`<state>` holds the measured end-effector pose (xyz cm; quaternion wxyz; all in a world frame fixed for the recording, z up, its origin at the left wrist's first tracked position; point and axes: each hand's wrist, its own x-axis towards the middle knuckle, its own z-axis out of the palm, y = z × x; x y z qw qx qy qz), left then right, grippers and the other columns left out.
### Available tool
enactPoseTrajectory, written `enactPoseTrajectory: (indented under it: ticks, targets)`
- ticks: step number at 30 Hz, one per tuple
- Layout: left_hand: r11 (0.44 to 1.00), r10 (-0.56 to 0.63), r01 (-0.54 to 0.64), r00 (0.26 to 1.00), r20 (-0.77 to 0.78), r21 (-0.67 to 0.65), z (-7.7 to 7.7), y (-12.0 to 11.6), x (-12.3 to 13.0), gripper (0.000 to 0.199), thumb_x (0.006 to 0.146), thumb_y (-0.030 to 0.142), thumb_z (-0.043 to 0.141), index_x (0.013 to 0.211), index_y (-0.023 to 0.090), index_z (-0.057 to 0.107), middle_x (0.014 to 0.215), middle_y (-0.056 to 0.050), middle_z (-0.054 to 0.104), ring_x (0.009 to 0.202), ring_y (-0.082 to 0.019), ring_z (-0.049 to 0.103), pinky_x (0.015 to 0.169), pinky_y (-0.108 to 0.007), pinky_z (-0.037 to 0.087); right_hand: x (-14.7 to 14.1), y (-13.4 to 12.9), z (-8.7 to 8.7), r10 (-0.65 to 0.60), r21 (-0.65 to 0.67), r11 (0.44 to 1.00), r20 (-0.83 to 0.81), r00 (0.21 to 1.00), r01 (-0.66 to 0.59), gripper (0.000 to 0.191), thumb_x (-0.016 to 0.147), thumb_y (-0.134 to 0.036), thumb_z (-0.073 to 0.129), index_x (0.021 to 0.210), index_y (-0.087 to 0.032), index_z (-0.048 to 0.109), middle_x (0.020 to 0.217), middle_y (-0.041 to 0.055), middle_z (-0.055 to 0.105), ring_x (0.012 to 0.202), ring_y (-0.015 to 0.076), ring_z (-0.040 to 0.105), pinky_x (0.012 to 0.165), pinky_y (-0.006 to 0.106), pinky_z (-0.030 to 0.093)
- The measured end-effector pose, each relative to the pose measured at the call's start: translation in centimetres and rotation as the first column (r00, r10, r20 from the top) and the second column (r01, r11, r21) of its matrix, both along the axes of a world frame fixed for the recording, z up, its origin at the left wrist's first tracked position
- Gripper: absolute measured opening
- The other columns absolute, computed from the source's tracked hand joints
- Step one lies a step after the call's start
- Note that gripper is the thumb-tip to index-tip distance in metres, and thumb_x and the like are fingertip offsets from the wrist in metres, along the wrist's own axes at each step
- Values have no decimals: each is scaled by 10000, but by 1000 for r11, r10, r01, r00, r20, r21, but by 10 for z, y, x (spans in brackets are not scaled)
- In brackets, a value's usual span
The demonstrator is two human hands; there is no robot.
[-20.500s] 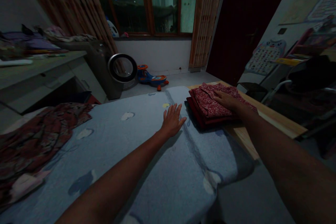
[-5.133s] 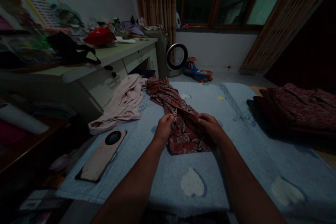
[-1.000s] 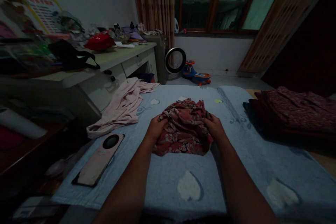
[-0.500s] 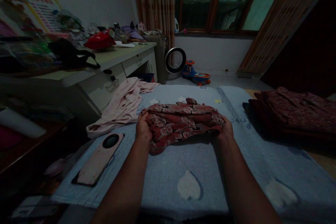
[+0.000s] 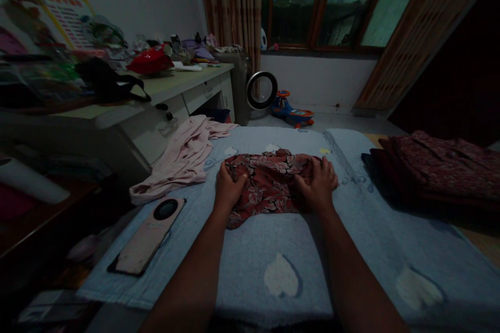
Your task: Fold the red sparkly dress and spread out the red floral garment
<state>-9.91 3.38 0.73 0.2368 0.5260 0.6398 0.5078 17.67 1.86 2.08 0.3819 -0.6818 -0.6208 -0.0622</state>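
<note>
A reddish floral garment [image 5: 269, 182] with a dark and pale leaf pattern lies bunched on a light blue bed cover [image 5: 250, 265]; its exact kind does not show. At its left end, my left hand [image 5: 229, 187] grips the fabric, thumb laid over the top. My right hand [image 5: 319, 184] holds the other end, cloth between its thumb and curled fingers. To the left are a pink garment [image 5: 183, 158], loosely heaped, and a phone [image 5: 148, 239] lying with its round camera up.
Folded dark red clothes [image 5: 441, 166] are stacked at the right. A cluttered desk [image 5: 167, 86] runs along the left wall. Beyond the bed are an open round washer door [image 5: 250, 99] and a blue and orange ride-on toy [image 5: 291, 112].
Both hands have moved inward, closer to each other, with my thumbs now over the cloth. The floral garment has gone from stretched between them to shorter and more bunched on the bed.
</note>
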Motion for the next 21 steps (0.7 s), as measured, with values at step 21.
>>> enactPoseTrajectory:
  ticks: [21]
  targets:
    - [784,-551,600,554,624,159,28,-29,44,636,584,95,565,1207,218,600,1139,-51,681,1067,-251,643,993,-454,494,-14,-7,24,152,64,845,-980,125,-531,461,580,-155,655,1036,-224,655,891,5,749,736,199,701,673,299,552]
